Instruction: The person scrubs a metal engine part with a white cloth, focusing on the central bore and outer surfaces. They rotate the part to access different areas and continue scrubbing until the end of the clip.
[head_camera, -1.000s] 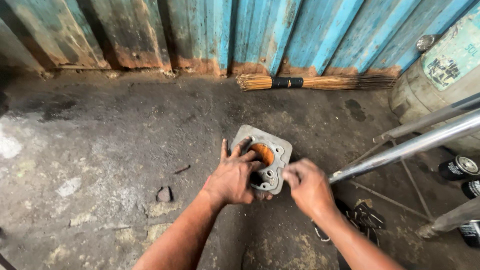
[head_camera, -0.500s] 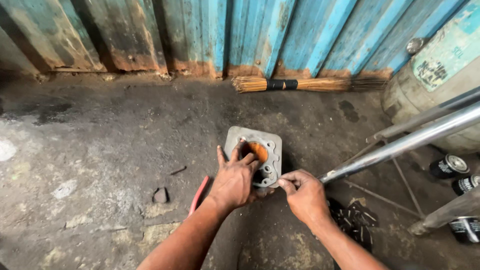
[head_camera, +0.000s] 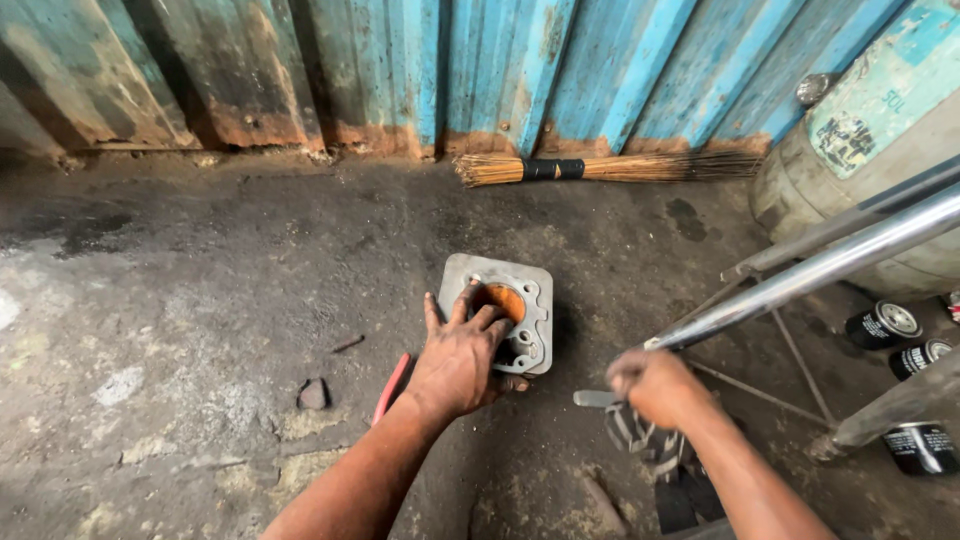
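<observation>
On the stained concrete floor (head_camera: 200, 300), a little short of the far blue corrugated wall (head_camera: 520, 70), a square grey metal engine block (head_camera: 500, 310) with an orange-rimmed round hole lies flat, its flat face up. The left hand (head_camera: 458, 362) is much the nearer: it rests spread open on the block's near edge, fingers (head_camera: 480, 322) reaching to the hole's rim, arm coming up from the near side. The right hand (head_camera: 655, 385) sits apart to the right, its grip closed around a small grey tool (head_camera: 592, 398), above a striped rag (head_camera: 640, 440).
</observation>
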